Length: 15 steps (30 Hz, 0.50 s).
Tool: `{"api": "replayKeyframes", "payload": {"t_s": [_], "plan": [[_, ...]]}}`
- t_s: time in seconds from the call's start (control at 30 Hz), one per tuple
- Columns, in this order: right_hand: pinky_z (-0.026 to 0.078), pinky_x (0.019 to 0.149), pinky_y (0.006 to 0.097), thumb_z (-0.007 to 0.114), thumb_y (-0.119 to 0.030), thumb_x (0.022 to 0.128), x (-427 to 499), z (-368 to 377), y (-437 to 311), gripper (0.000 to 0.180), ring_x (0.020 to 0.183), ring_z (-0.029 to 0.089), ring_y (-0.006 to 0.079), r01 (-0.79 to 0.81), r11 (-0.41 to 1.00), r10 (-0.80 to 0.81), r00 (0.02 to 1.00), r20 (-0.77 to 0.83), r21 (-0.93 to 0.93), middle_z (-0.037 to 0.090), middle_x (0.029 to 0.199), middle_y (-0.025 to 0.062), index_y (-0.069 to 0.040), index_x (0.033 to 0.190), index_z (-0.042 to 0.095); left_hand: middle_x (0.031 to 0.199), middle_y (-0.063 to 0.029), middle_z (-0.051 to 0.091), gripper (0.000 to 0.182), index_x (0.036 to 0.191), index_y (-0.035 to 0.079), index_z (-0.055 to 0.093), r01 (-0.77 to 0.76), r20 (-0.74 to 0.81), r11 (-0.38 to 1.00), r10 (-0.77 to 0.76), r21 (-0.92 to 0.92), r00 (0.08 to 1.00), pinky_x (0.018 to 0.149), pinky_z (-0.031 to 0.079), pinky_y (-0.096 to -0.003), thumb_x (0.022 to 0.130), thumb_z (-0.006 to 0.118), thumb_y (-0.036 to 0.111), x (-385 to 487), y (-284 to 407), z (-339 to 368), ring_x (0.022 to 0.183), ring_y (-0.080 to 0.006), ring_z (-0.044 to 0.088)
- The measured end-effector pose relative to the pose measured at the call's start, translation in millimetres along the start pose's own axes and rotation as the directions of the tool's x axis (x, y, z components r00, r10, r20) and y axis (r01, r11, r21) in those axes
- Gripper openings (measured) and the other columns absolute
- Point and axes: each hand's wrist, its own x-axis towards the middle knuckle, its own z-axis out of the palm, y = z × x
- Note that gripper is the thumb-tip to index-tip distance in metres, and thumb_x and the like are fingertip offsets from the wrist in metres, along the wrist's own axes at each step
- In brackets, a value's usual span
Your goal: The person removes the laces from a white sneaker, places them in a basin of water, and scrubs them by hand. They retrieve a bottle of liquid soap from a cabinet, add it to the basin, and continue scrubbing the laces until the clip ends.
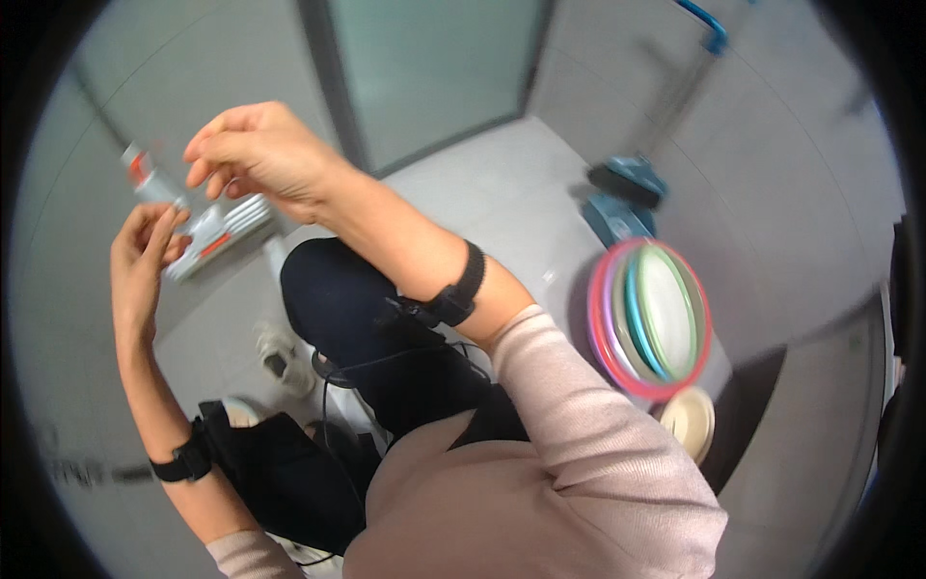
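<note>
My right hand (260, 155) is raised in the upper left of the view, palm partly turned down, its fingers bent and the thumb near the index finger. Lower and farther left, my left hand (148, 242) has its thumb and fingers curled towards the right hand. The two hands are apart. No object shows plainly in either one; whether something thin is pinched at the fingertips cannot be made out. Beyond them is a flat mop (148, 177) with a grey and orange head, overlapped in view by the left fingertips. Black straps with small devices circle both forearms.
Several coloured plastic basins (669, 311) stand nested against the wall at right, with a cream bowl (694, 423) beside them. A blue broom (633, 181) and dustpan (615, 217) stand behind. A frosted glass panel (434, 72) is ahead. A black cable (391, 356) crosses my legs.
</note>
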Motion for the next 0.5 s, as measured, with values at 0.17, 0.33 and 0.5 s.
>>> {"api": "replayKeyframes", "payload": {"t_s": [0.17, 0.33, 0.5], "plan": [[0.046, 0.058, 0.0228, 0.061, -0.014, 0.087, -55, -48, -35, 0.016, 0.066, 0.062, 0.0099, 0.115, 0.973, -0.179, 0.926, -0.334, -0.201, 0.068, 0.083, 0.0088, -0.001, 0.096, 0.061, 0.096, -0.0038, 0.066, 0.028, 0.104, 0.003, 0.060, -0.090, 0.215, 0.990, 0.112, -0.112, 0.970, 0.074, 0.048, -0.0213, 0.096, 0.058, 0.030, 32, -3, 39, 0.075, -0.0078, 0.059], [0.046, 0.069, 0.0275, 0.067, -0.021, 0.083, -164, -153, -80, 0.032, 0.080, 0.062, 0.0135, -0.017, 0.741, -0.568, 0.518, -0.639, -0.672, 0.067, 0.093, 0.0073, -0.004, 0.109, 0.059, 0.095, -0.0028, 0.067, 0.028, 0.104, 0.005, 0.060, -0.141, 0.444, 0.976, 0.202, -0.166, 0.873, 0.072, 0.047, -0.0213, 0.096, 0.058, 0.031, 91, 11, 127, 0.075, -0.0070, 0.059], [0.044, 0.077, 0.0376, 0.062, -0.016, 0.085, -335, -211, -98, 0.028, 0.098, 0.060, 0.0156, -0.304, 0.810, -0.560, -0.144, -0.816, -0.502, 0.062, 0.105, 0.0010, -0.010, 0.113, 0.058, 0.092, -0.0016, 0.066, 0.025, 0.100, 0.006, 0.060, -0.195, 0.597, 0.928, 0.355, -0.317, 0.719, 0.067, 0.046, -0.0208, 0.096, 0.057, 0.030, 108, -19, 156, 0.066, -0.0051, 0.054]]}}
